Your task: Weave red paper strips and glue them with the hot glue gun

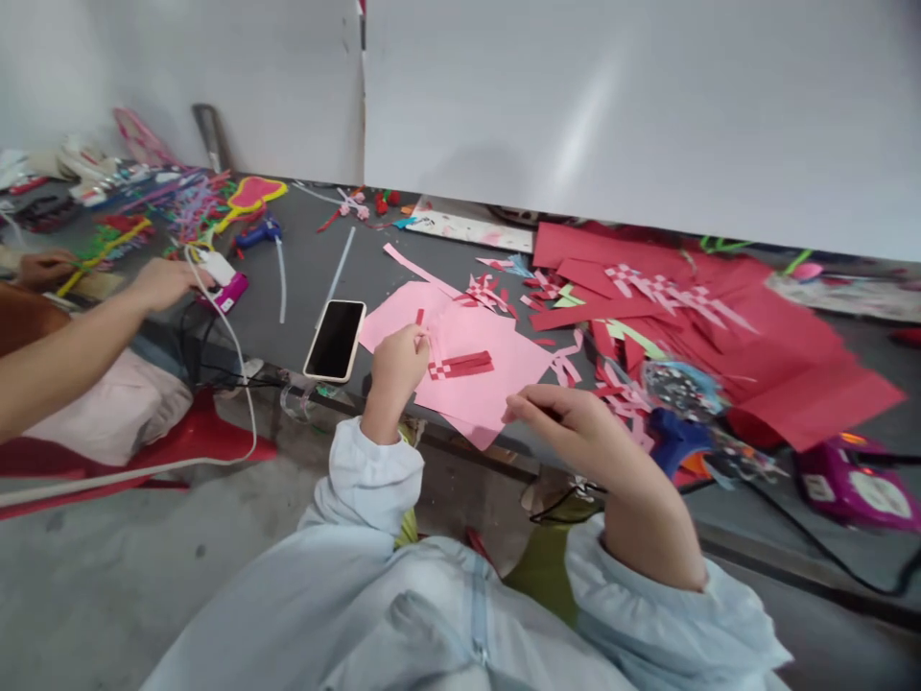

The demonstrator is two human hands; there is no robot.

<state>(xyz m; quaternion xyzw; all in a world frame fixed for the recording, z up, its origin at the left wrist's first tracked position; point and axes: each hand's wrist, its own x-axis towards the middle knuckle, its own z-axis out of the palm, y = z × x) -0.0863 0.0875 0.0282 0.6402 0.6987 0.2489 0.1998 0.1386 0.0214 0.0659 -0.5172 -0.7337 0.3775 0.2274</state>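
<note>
While the left hand (398, 367) pinches woven paper strips (466, 365) over the pink sheet (519, 353), tugging could unravel them; the right hand (579, 424), fingertips pressed together, hovers beside that sheet

Just left of and below the frame's centre, we see a small weave (439, 370), unfinished, its tight checks alternating red and pink. From the checks, red strips (471, 363) run loose toward the right of the frame, side by side and tilted slightly upward. Pink strips (436, 344) rise from the checks toward the top, too blurred for us to count. The weave lies over pink paper (514, 350), overlapping sheets set askew, one corner pointing toward the bottom of the frame.
</note>
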